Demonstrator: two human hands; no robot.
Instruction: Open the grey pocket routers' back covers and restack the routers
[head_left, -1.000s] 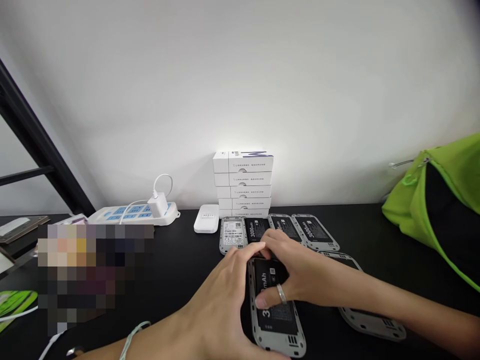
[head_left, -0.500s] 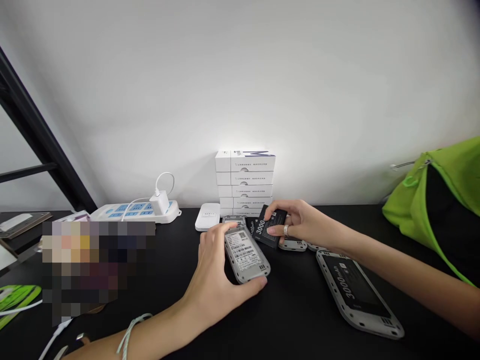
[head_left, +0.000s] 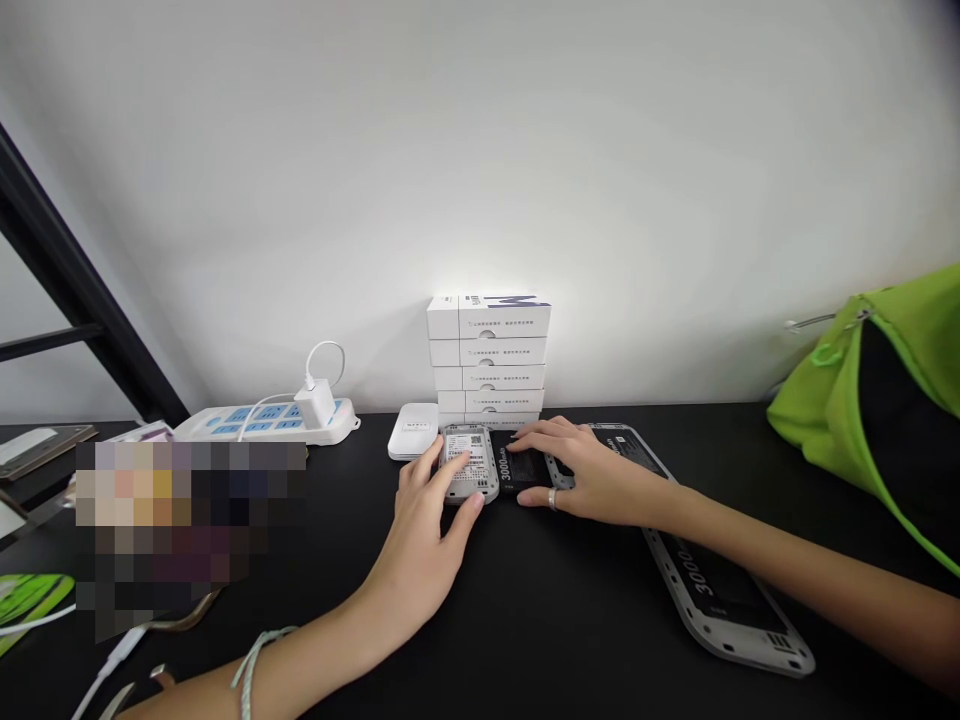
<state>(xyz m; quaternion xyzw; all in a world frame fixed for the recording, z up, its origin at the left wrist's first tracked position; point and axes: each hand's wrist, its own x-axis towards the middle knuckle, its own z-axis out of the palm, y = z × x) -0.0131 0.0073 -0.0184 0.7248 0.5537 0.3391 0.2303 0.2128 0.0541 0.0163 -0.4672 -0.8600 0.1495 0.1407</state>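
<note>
My left hand (head_left: pixel 427 520) grips a grey open-backed device (head_left: pixel 470 465) with a white label inside, resting on the black table (head_left: pixel 570 620) near the back. Its thumb is at the near edge and its fingers are on the left side and top. Right beside it, my right hand (head_left: pixel 589 478), with a ring on it, lies over a black "3000" battery (head_left: pixel 517 466), fingers curved around it and pressing it to the table. Another grey device with a battery fitted (head_left: pixel 630 447) shows behind my right hand. A third (head_left: pixel 724 595) lies nearer, under my right forearm.
A stack of white boxes (head_left: pixel 487 358) stands against the wall. A small white device (head_left: pixel 412 432) and a white power strip (head_left: pixel 259 425) with a plugged charger (head_left: pixel 315 405) lie to its left. A green bag (head_left: pixel 870 400) sits at right. A black frame (head_left: pixel 67 290) slants at left.
Both hands moved away from me to the back row. The left set the grey device down by the boxes, and the right lowered the black battery onto the table beside it.
</note>
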